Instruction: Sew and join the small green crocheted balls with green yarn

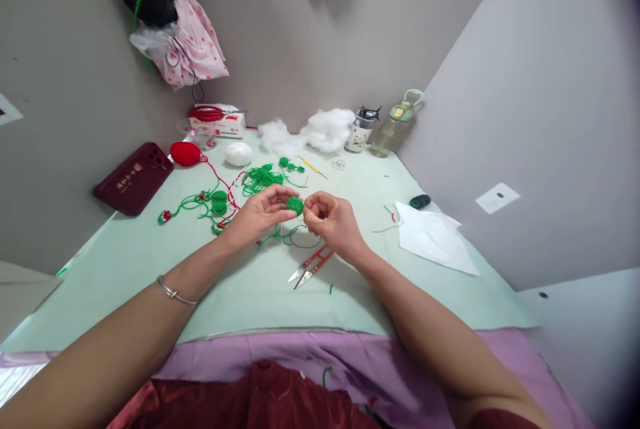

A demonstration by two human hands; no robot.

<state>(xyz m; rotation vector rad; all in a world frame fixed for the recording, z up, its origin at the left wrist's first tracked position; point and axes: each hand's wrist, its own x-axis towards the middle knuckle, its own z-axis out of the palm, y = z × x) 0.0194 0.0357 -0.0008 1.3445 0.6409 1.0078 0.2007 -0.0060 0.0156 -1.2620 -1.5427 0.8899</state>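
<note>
Between the fingers of my left hand (267, 208) is a small green crocheted piece (295, 204), rounded in shape. My right hand (330, 217) is pinched closed against its right side; whatever the fingertips hold is too small to make out. Below the hands lie orange-handled thread snips (312, 265), blades toward me, and a loop of dark thread (304, 237). Left of my left hand are more green crocheted pieces (219, 204) with trailing yarn. A tangle of green yarn (263, 178) lies just behind it.
A red yarn ball (185, 154), a white yarn ball (239, 154) and white stuffing (327, 130) are at the back. A yellow crochet hook (313, 166) lies behind my hands. A phone (134, 179) is at left, a bottle (393, 129) at back right, white paper (435, 239) at right.
</note>
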